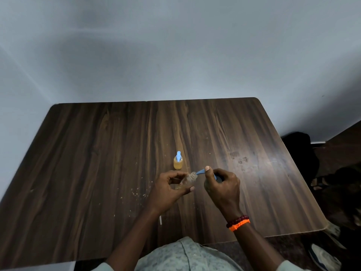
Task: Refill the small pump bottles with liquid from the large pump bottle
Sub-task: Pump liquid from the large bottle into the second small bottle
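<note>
The left hand curls its fingers and thumb around a small clear bottle, gripping it tilted, with the open neck pointing up and to the right. The bottle looks nearly empty, with only a faint amber tint low inside and a small label patch on its side. The right hand is closed around a blue pump head; the thumb tip presses on top of the blue spout, whose tip sits right at the small bottle's mouth. The body under that pump is hidden inside the fist, so which bottle it belongs to cannot be told.

Just beyond the hands, a second small pump bottle stands upright on the wooden table, apart from both hands, filled with amber liquid and capped with a light blue pump.

Pale crumbs lie scattered on the table to the left of the left hand, and a small white strip rests near the left forearm. Dull smudges mark the surface to the right. Red and orange beaded bracelets circle the right wrist. A dark bag and shoes lie on the floor off the table's right edge.
</note>
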Demonstrator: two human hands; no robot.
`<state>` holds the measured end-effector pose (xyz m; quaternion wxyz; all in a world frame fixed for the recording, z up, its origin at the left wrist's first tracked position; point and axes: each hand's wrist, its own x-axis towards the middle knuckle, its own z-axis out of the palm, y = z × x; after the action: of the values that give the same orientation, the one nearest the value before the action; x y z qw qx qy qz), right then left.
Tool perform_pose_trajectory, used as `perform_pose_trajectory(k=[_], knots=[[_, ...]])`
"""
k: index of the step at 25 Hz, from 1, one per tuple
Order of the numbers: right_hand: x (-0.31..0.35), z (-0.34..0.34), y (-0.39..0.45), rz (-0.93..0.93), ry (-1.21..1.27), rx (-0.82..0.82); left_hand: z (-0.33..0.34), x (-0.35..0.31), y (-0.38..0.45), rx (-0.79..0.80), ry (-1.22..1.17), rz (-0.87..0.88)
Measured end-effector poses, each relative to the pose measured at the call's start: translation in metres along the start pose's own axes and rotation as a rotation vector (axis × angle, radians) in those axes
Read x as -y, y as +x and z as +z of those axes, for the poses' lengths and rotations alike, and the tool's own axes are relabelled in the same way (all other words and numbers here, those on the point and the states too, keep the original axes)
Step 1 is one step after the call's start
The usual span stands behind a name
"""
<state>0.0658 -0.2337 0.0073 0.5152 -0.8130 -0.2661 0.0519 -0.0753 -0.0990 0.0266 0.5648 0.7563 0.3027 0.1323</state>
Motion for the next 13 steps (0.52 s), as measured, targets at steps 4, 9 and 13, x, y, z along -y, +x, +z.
perform_pose_trajectory(k=[4,9,13], knots=[[0.0037,0.0002,0.0007,-0.018,-0.021,0.011,0.0010,-0.0016,0.0014,-0.002,0.000,0.011],[0.0012,0.0004,0.0022,0.001,-0.019,0.005,0.0021,-0.0003,0.0019,-0.018,-0.008,0.011],[-0.0004,0.0022,0.0035,-0.025,-0.008,0.031,0.0028,-0.0020,0.0042,-0.011,-0.015,0.031]])
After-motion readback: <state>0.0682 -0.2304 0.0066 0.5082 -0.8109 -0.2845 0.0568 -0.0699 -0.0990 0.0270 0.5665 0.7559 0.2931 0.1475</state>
